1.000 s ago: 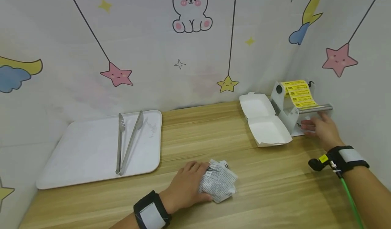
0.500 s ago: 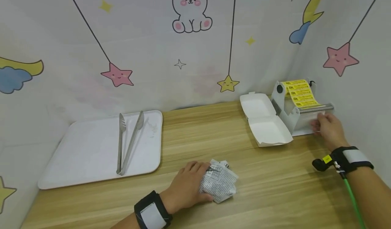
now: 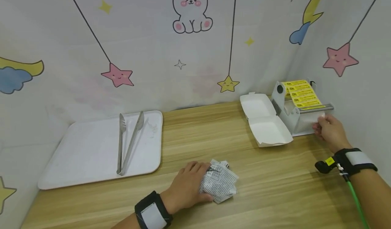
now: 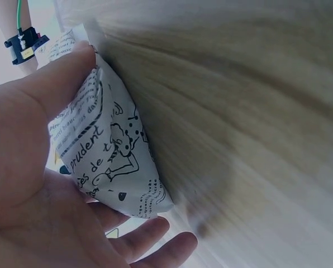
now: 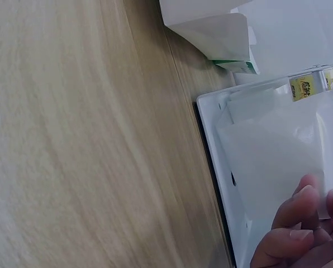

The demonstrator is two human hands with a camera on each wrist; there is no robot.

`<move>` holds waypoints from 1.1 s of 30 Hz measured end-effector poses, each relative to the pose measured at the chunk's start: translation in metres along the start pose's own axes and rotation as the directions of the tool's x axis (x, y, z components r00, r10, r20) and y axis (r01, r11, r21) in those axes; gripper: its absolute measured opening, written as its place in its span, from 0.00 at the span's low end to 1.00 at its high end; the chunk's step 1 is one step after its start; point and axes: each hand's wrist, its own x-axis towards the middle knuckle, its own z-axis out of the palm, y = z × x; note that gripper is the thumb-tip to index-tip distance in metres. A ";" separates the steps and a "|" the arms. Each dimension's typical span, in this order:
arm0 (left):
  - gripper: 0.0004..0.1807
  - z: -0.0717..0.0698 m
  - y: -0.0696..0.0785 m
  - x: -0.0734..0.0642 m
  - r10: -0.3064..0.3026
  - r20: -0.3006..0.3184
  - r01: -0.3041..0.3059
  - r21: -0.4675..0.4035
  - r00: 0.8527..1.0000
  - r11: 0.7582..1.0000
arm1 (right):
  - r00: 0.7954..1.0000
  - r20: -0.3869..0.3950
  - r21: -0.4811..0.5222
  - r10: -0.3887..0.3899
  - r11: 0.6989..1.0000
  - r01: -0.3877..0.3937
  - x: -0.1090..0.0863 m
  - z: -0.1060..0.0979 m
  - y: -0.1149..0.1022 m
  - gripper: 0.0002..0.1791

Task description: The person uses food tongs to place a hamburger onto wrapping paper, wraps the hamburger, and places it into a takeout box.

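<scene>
My left hand [image 3: 188, 188] grips a packet wrapped in newsprint-patterned paper [image 3: 218, 183], low over the table in the head view. In the left wrist view the thumb lies along one side of the wrapped packet [image 4: 113, 145] and the fingers curl round the other. At the right, my right hand [image 3: 331, 131] pinches the pale backing strip below the front bar of a white label dispenser [image 3: 293, 120]. Yellow printed labels [image 3: 302, 93] run from its roll down to that bar. In the right wrist view the thumb and fingertips [image 5: 306, 204] hold the edge of the backing strip [image 5: 278, 151].
An open white takeaway box [image 3: 268, 128] stands against the dispenser's left side. On the left, a white tray [image 3: 88, 147] bears metal tongs [image 3: 132, 144]. The wooden table [image 3: 195, 130] meets a patterned wall sheet behind. A green cable [image 3: 355, 200] runs from the right wristband.
My right hand has shifted slightly right, from loose fingers under the dispenser's bar to pinching the backing strip. The yellow labels have advanced a little towards the bar. My left hand stays put.
</scene>
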 end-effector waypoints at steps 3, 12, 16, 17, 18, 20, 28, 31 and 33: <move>0.49 0.000 0.000 0.000 0.003 -0.009 -0.003 0.004 1.000 1.000 | 1.000 0.007 -0.024 0.014 1.000 -0.014 0.002 0.001 0.002 0.23; 0.49 0.000 0.001 0.001 0.000 -0.008 0.000 0.005 1.000 1.000 | 1.000 0.003 -0.091 0.022 0.996 -0.021 0.003 -0.001 0.009 0.26; 0.49 0.000 0.001 0.000 -0.003 -0.011 0.003 0.009 1.000 1.000 | 0.993 -0.113 -0.139 -0.038 0.990 0.022 -0.002 0.003 0.009 0.32; 0.49 0.000 0.001 0.000 -0.004 -0.012 0.004 0.009 1.000 1.000 | 0.983 -0.171 -0.152 -0.064 0.988 0.038 -0.004 0.005 0.009 0.32; 0.49 0.001 0.000 0.000 -0.003 -0.013 0.004 0.011 1.000 1.000 | 0.967 -0.235 -0.166 -0.097 0.984 0.058 -0.006 0.007 0.008 0.32; 0.49 0.001 0.000 0.000 -0.003 -0.014 0.003 0.010 1.000 1.000 | 0.913 -0.355 -0.216 -0.201 0.968 0.129 -0.011 0.011 0.005 0.29; 0.49 0.003 0.000 0.001 -0.002 -0.026 0.002 0.020 1.000 1.000 | 0.580 -0.230 -0.596 -0.781 0.585 0.550 -0.019 0.020 -0.017 0.23; 0.49 0.003 0.000 0.001 -0.001 -0.028 0.002 0.029 1.000 1.000 | 0.543 -0.170 -0.629 -0.823 0.514 0.583 -0.020 0.022 -0.020 0.22; 0.49 0.003 0.000 0.001 -0.003 -0.024 0.004 0.027 1.000 1.000 | 0.541 -0.165 -0.637 -0.825 0.508 0.580 -0.020 0.022 -0.020 0.21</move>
